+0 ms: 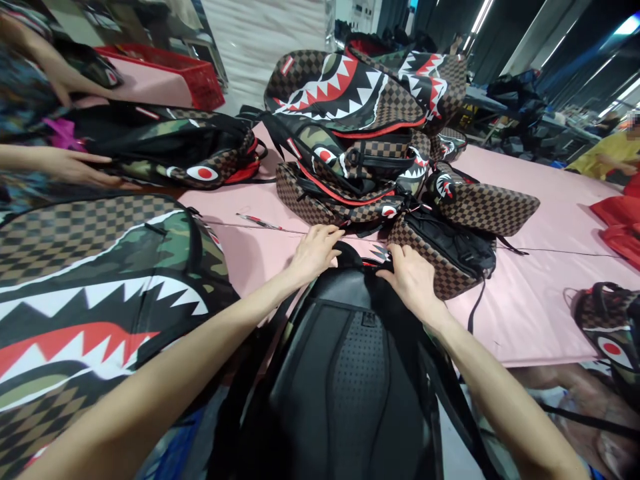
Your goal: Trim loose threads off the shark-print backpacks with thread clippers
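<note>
Hands (313, 255) (414, 276) apart on black backpack (359, 373)

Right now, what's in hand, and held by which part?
The backpack with the black back panel, by its top edge: left hand toward the left side, right hand toward the right.

Bare arms (200, 345) stretch forward and converge, left hand (314, 253) palm-down, right hand (413, 277) thumb inward, fingers (327, 231) curled.
</note>
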Demonstrator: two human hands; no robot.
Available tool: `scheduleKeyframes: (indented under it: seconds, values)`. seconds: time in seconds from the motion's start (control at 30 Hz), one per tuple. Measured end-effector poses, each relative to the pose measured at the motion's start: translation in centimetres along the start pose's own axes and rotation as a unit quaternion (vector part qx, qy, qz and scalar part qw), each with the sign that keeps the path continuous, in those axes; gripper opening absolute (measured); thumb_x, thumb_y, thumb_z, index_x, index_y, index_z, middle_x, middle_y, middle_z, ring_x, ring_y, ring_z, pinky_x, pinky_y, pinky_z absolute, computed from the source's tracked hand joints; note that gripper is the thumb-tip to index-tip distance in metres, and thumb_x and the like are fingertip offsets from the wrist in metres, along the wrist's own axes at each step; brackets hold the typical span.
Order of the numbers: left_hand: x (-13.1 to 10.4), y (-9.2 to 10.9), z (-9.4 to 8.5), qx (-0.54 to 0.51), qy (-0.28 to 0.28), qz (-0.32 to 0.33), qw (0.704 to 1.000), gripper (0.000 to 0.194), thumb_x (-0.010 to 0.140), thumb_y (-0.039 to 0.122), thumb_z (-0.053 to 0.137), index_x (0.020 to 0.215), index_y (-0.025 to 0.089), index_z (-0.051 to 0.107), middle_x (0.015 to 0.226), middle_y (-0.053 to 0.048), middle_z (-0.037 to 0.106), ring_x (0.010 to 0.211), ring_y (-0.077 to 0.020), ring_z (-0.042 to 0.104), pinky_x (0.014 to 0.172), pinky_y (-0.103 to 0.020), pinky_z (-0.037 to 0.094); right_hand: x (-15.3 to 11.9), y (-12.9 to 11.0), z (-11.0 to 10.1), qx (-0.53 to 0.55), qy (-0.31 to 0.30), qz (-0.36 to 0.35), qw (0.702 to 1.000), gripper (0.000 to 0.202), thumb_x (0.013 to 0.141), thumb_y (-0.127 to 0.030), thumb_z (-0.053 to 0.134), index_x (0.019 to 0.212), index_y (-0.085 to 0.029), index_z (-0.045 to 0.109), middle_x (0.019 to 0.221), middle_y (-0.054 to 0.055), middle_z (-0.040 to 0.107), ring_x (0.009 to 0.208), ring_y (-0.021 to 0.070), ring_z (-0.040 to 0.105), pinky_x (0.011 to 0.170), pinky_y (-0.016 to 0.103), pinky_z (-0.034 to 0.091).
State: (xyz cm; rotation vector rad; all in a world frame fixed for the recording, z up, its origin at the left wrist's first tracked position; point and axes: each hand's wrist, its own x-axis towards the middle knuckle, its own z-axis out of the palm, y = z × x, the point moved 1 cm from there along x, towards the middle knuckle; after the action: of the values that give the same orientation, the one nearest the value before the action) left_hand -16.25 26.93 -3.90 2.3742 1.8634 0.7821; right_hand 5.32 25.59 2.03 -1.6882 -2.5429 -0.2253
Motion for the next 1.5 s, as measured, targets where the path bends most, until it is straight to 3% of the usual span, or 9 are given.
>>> scheduleKeyframes:
  seconds: [0.13, 0.27, 0.33, 0.5, 0.6, 0.73, 0.97, 1.27, 1.5]
  values:
    - [0.3, -0.2, -0.9, 0.037, -0.004, 0.034, 0.999, 0.036, 0.083, 0.016, 0.051, 0.119, 0.017, 0.055, 0.126, -0.011, 0.054, 0.12, -0.028, 0.041, 0.099, -0.044, 0.037, -3.7, 3.6, -0.9, -0.03, -0.064, 0.089, 0.993, 0.052, 0.082, -0.034, 0.059, 0.129, -0.019, 0.043, 0.116, 0.016, 0.054, 0.08, 0.0227, 0.063, 0.063, 0.03, 0.043]
    - [2.1, 2.6, -0.4, 0.01, -0.011, 0.101, 0.995, 0.037, 0.085, 0.018, 0.052, 0.121, 0.013, 0.054, 0.129, -0.013, 0.053, 0.128, -0.0292, 0.037, 0.103, -0.046, 0.033, -3.7, 7.9, -0.2, 0.198, -0.106, 0.12, 0.967, 0.038, 0.077, -0.032, 0.063, 0.114, -0.022, 0.061, 0.104, 0.008, 0.066, 0.092, 0.0258, 0.063, 0.078, 0.035, 0.047]
    - [3.7, 5.1, 0.8, -0.06, -0.04, 0.138, 0.988, 0.038, 0.087, 0.022, 0.049, 0.124, 0.012, 0.052, 0.131, -0.013, 0.053, 0.129, -0.0251, 0.038, 0.106, -0.041, 0.031, -2.2, 9.4, 0.9, 0.374, -0.1, 0.166, 0.907, 0.027, 0.076, -0.027, 0.063, 0.102, -0.018, 0.068, 0.092, 0.006, 0.07, 0.086, 0.023, 0.065, 0.076, 0.033, 0.049]
    - [8.2, 10.0, 5.1, -0.238, -0.159, 0.076, 0.955, 0.042, 0.09, 0.027, 0.042, 0.127, 0.01, 0.049, 0.13, -0.01, 0.054, 0.119, -0.0177, 0.051, 0.102, -0.028, 0.037, 1.0, 10.8, 4.4, 0.683, -0.095, 0.276, 0.669, 0.016, 0.064, -0.012, 0.07, 0.08, -0.011, 0.069, 0.069, 0.004, 0.07, 0.06, 0.0139, 0.064, 0.062, 0.024, 0.05]
    - [9.4, 11.1, 7.3, -0.296, -0.22, 0.097, 0.925, 0.038, 0.087, 0.034, 0.043, 0.114, 0.014, 0.06, 0.119, -0.006, 0.063, 0.109, -0.0172, 0.057, 0.097, -0.026, 0.039, 0.7, 11.2, 6.0, 0.75, -0.092, 0.274, 0.596, 0.017, 0.061, -0.012, 0.074, 0.077, -0.012, 0.068, 0.063, 0.001, 0.069, 0.055, 0.0117, 0.062, 0.057, 0.021, 0.05]
    - [9.8, 11.9, 9.0, -0.322, -0.227, 0.119, 0.912, 0.036, 0.084, 0.039, 0.042, 0.095, 0.015, 0.067, 0.096, -0.003, 0.069, 0.089, -0.0162, 0.061, 0.081, -0.023, 0.043, -0.1, 11.5, 7.1, 0.765, -0.095, 0.271, 0.576, 0.016, 0.067, -0.022, 0.074, 0.079, -0.013, 0.066, 0.062, 0.001, 0.068, 0.054, 0.0126, 0.062, 0.056, 0.022, 0.051]
    - [10.2, 11.9, 9.8, -0.326, -0.201, -0.018, 0.923, 0.049, 0.076, 0.059, 0.046, 0.059, 0.015, 0.058, 0.054, 0.001, 0.052, 0.054, -0.0122, 0.046, 0.051, -0.023, 0.032, -3.1, 11.1, 7.7, 0.79, -0.117, 0.264, 0.541, 0.027, 0.076, -0.035, 0.068, 0.09, -0.013, 0.065, 0.071, 0.004, 0.07, 0.06, 0.0135, 0.064, 0.06, 0.023, 0.053]
    - [10.1, 12.3, 9.6, -0.318, -0.233, -0.113, 0.912, 0.039, 0.071, 0.052, 0.056, 0.062, 0.015, 0.064, 0.054, 0.002, 0.053, 0.053, -0.0111, 0.044, 0.05, -0.021, 0.031, -17.5, 10.7, 9.9, 0.796, -0.1, 0.412, 0.432, 0.031, 0.07, -0.043, 0.071, 0.077, -0.015, 0.062, 0.05, -0.002, 0.061, 0.034, 0.0066, 0.048, 0.034, 0.016, 0.04]
    - [10.0, 12.0, 10.2, -0.289, -0.208, -0.109, 0.928, 0.044, 0.07, 0.057, 0.055, 0.066, 0.015, 0.065, 0.059, 0.0, 0.057, 0.057, -0.0129, 0.048, 0.053, -0.021, 0.035, -18.7, 9.2, 10.1, 0.827, -0.036, 0.432, 0.359, 0.023, 0.076, -0.033, 0.065, 0.083, -0.011, 0.063, 0.06, 0.005, 0.068, 0.048, 0.0144, 0.061, 0.045, 0.023, 0.051]
